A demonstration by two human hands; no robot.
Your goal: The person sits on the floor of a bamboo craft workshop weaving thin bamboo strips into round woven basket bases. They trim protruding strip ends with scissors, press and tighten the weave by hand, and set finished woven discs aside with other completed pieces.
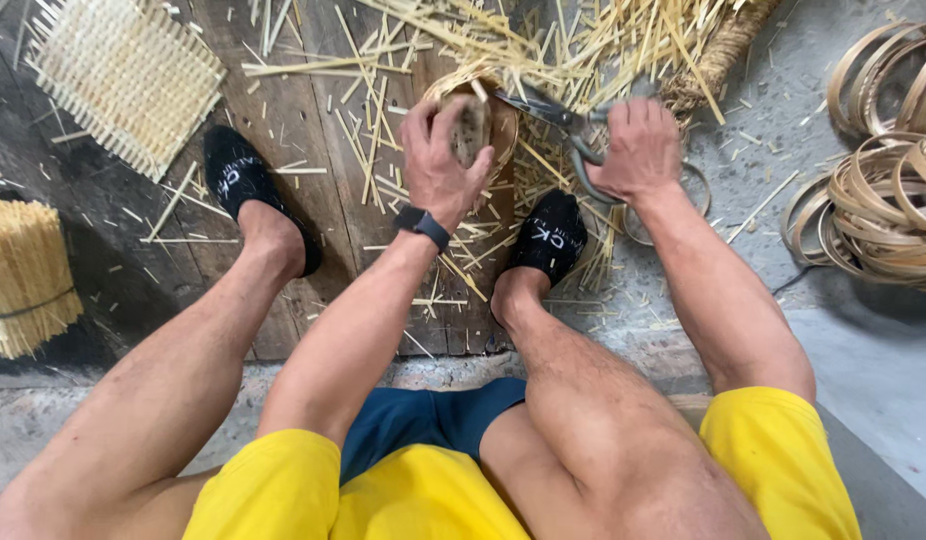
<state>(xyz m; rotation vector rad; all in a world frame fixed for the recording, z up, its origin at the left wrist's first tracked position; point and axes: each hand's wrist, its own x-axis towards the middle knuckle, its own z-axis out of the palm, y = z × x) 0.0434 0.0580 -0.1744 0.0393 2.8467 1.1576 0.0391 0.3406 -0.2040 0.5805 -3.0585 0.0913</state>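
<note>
While the left hand (438, 160) grips a small woven basket (473, 125) over the wooden floor's far edge, the right hand (638, 150) closes on scissors (558, 120) at its rim; a slip could nick the left fingers (423, 115).

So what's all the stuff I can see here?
Basket: one, tan, in left hand, centre top.
Scissors: one, grey, in right hand, blades at basket.
Mat: one, pale woven, top left.
Bundle: one, yellow sticks, left edge.
Hoops: many, tan, right.
Scraps: many, yellow, on planks.
Planks: several, dark.
Shoes: two, black.
Shorts: yellow, bottom.
Watch: one, black, left wrist.
Hands: left, right.
</note>
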